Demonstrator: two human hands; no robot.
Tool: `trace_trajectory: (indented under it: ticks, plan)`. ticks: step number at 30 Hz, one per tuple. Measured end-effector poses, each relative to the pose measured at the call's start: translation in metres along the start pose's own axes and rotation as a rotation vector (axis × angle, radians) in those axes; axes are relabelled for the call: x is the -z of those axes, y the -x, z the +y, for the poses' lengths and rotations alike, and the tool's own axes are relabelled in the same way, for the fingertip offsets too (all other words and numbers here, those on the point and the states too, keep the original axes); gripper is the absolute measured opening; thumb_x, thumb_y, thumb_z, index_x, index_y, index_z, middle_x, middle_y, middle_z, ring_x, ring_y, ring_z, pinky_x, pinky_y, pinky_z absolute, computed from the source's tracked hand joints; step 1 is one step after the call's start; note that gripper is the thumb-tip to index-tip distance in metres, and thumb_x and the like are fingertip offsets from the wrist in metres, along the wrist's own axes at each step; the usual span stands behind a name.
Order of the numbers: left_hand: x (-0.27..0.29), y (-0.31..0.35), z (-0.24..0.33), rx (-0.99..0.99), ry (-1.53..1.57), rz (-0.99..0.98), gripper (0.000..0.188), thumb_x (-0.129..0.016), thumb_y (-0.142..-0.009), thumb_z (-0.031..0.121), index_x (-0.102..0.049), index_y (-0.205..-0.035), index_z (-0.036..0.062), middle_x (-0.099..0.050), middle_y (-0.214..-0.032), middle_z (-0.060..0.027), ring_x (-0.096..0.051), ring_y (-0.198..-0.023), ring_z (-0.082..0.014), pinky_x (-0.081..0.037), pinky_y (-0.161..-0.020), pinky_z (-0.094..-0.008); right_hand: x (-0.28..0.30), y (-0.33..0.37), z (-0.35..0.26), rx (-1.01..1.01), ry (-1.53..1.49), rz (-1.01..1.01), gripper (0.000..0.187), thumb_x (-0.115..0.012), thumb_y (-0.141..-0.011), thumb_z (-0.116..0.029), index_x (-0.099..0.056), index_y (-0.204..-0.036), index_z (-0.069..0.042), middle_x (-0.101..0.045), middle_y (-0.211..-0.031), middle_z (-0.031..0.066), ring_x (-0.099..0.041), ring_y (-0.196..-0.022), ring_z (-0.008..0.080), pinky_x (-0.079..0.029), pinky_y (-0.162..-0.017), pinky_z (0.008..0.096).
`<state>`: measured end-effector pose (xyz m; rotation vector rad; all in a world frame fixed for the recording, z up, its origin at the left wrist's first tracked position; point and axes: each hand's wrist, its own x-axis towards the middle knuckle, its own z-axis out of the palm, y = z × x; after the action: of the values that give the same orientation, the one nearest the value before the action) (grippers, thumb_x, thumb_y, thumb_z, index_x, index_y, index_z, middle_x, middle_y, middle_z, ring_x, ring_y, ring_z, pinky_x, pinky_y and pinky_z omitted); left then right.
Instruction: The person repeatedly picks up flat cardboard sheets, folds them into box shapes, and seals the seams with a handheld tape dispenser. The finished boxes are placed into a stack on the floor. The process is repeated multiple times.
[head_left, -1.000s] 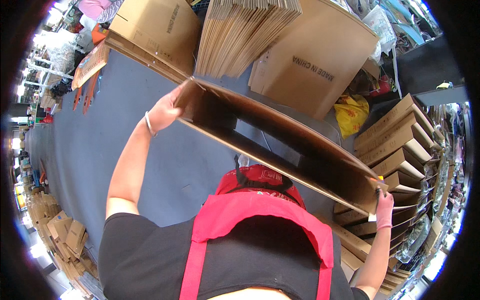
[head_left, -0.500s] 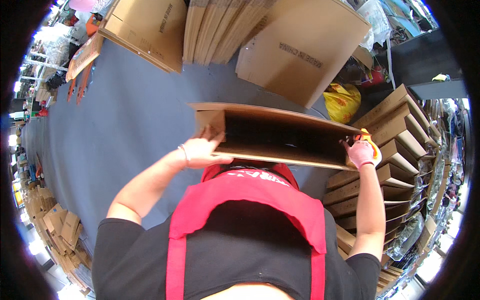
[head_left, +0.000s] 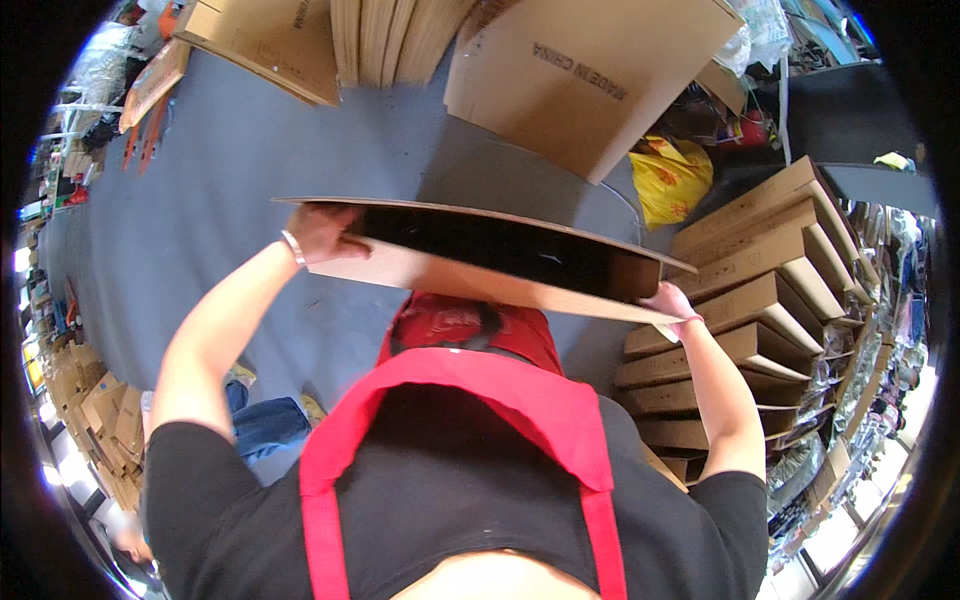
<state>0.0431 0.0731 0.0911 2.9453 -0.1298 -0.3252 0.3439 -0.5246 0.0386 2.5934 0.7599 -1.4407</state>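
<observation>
A long, shallow cardboard box point(head_left: 480, 281) is held up in front of my red apron point(head_left: 480, 330), its dark open side facing me. My left hand point(head_left: 325, 236) grips its left end, with the fingers inside at the end flap and the thumb pointing inward. On the right end, my right hand point(head_left: 673, 303) is closed around the corner, though part of its fingers is hidden by the cardboard. The box slants a little, its right end lower than its left.
Folded cartons stand in a row point(head_left: 740, 290) at my right. Large flat cardboard sheets point(head_left: 590, 80) and more stacked cartons point(head_left: 385, 40) lean ahead. A yellow plastic bag point(head_left: 672, 180) sits at the right. Someone's jeans-clad legs point(head_left: 270, 428) show behind my left arm.
The box has shifted left and its left end has swung outward. My left hand went up and left, my right hand slightly left. The orange item by my right hand is out of sight.
</observation>
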Motion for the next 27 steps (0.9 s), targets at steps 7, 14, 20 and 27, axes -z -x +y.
trace_trajectory:
  ticks: [7, 14, 20, 27]
  plan:
    - [-0.067, -0.021, -0.003, -0.442, -0.01, 0.379, 0.055, -0.069, -0.096, 0.025, -0.059, -0.149, 0.0131, -0.059, -0.143, -0.02, -0.06, -0.129, -0.0383, -0.052, -0.107, -0.0499, -0.105, 0.015, 0.081, -0.139, -1.309, 0.194, 0.051, -0.052, -0.108, -0.043, -0.063, -0.142, -0.006, -0.068, -0.138, 0.0056, -0.062, -0.124, 0.0191, -0.044, -0.111, 0.0356]
    - [-0.024, -0.012, 0.095, 0.041, -0.04, -0.068, 0.09, -0.074, -0.09, 0.037, -0.03, -0.168, 0.0231, -0.023, -0.173, -0.0213, -0.022, -0.161, -0.039, -0.02, -0.127, -0.0683, 0.151, 0.1, -0.049, 0.245, -0.607, 0.856, 0.041, -0.076, -0.099, -0.037, -0.076, -0.122, -0.003, -0.071, -0.11, 0.0103, -0.07, -0.1, 0.0198, -0.058, -0.091, 0.0343]
    - [-0.076, 0.002, 0.074, 0.073, -0.116, 0.123, 0.103, -0.081, -0.079, 0.044, -0.031, -0.167, 0.029, -0.025, -0.173, -0.0186, -0.027, -0.159, -0.0402, -0.023, -0.125, -0.071, 0.134, 0.033, -0.265, 0.749, 0.432, 0.306, 0.069, -0.09, -0.067, -0.014, -0.072, -0.134, -0.022, -0.058, -0.13, 0.0231, -0.059, -0.123, 0.0421, -0.048, -0.109, 0.0429]
    - [-0.108, 0.023, 0.062, 0.084, -0.066, 0.159, 0.066, -0.069, -0.091, 0.038, -0.055, -0.153, 0.0218, -0.053, -0.158, -0.0126, -0.046, -0.15, -0.0318, -0.031, -0.124, -0.0615, 0.091, 0.05, -0.25, 0.862, 0.08, 0.394, 0.059, -0.089, -0.068, -0.02, -0.075, -0.125, -0.016, -0.061, -0.124, 0.0211, -0.062, -0.117, 0.0407, -0.052, -0.102, 0.0468]
